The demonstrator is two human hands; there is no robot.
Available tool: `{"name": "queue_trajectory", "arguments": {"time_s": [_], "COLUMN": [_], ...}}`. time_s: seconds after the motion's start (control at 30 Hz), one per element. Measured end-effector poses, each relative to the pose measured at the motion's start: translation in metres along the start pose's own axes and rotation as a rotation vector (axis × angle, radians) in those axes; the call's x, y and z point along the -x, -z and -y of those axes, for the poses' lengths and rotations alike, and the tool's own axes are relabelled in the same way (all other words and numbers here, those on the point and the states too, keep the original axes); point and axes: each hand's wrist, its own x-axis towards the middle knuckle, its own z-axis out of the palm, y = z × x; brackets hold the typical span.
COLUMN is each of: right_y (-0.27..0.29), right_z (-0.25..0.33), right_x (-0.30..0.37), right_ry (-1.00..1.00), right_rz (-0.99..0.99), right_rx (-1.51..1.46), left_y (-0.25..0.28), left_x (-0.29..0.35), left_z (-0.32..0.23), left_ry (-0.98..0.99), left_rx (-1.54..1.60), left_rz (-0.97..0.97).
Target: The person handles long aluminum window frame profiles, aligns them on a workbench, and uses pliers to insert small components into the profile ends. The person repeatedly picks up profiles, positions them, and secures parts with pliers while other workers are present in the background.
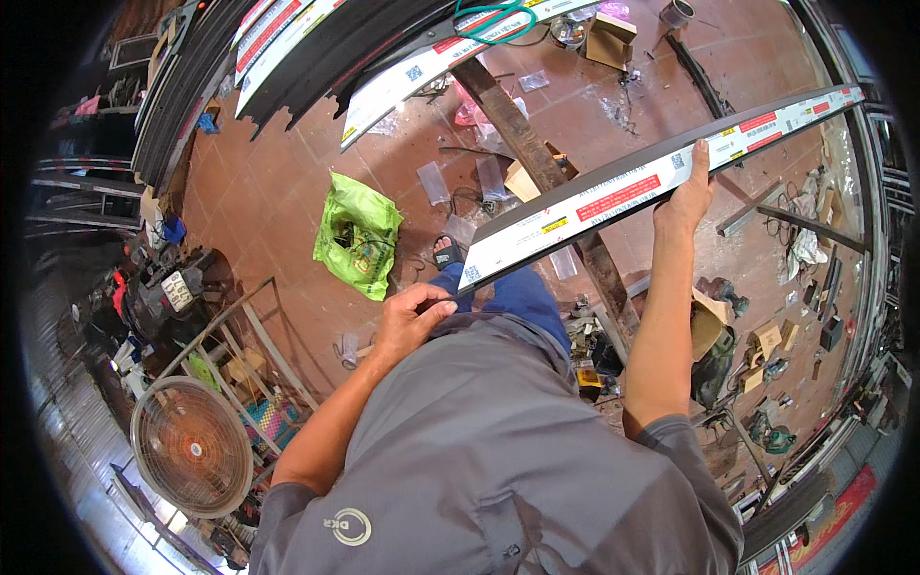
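At the far left stands a round wire-caged fan (192, 447) with an orange-brown middle, and above it a dark motorbike (177, 278). Along the upper left lie long dark profiles, one with white-and-red film (407, 84) on its face. A crumpled lime-green plastic bag (358, 235) sits on the red tiled floor (259, 206), tiles showing on both sides of it.

The left hand (407, 321) is at the near end of the work: fingers curled, thumb laid against the forefinger — whether anything is pinched between them I cannot tell. Just beside its fingertips begins the long dark bar with a white-and-red filmed face (613, 200), slanting up toward the right above a brown steel beam (522, 139). The right hand (682, 199) is closed around the bar, thumb on the filmed face.

As for progress, the bar is in hand and its film covers most of the visible face; no part looks peeled. Its far end reaches the dark frame (870, 182) at right — touching or not, I cannot tell — so room looks tightest there. Small cardboard boxes (767, 340) and scraps litter the floor below.
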Motion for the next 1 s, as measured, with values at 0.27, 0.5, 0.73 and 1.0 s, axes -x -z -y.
{"name": "queue_trajectory", "arguments": {"time_s": [0.27,0.5,0.73,1.0], "right_y": [-0.005,0.004,0.006,0.031], "right_z": [0.002,-0.002,-0.003,0.009], "right_x": [0.004,-0.006,-0.008,0.114], "right_ry": [-0.016,0.012,0.045,0.283], "right_rz": [-0.028,0.032,0.007,-0.096], "right_rx": [0.020,0.040,0.115,1.016], "left_y": [-0.002,-0.006,-0.006,0.001], "left_x": [-0.002,-0.004,-0.005,-0.003], "left_z": [-0.020,-0.024,-0.007,-0.007], "left_ry": [-0.075,0.037,-0.007,-0.548], "left_rx": [-0.157,-0.152,-0.041,-0.463], "left_rz": [0.017,0.015,-0.011,-0.189]}}
